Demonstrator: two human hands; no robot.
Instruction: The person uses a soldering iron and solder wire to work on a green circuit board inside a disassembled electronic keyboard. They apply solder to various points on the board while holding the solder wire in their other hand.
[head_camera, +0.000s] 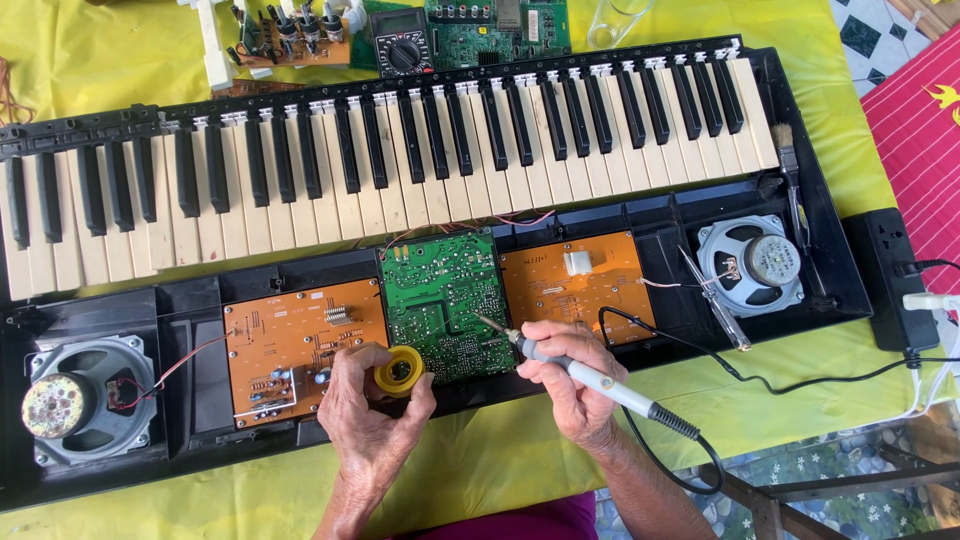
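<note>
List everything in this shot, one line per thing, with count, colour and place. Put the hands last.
keyboard: one, black case opened, black and cream keys, across the yellow cloth
green circuit board: one, centre of the case
orange circuit boards: two, either side of the green one
speakers: two, grey, at the left and right ends of the case
multimeter: one, dark, top edge
brush: one, by the right speaker
screwdriver: one, clear handle, left of the right speaker
power strip: one, black, far right
yellow tin: one, round, in the left hand
soldering iron: one, grey, black cord, tip at the green board
left hand: holds the tin
right hand: grips the iron
</note>
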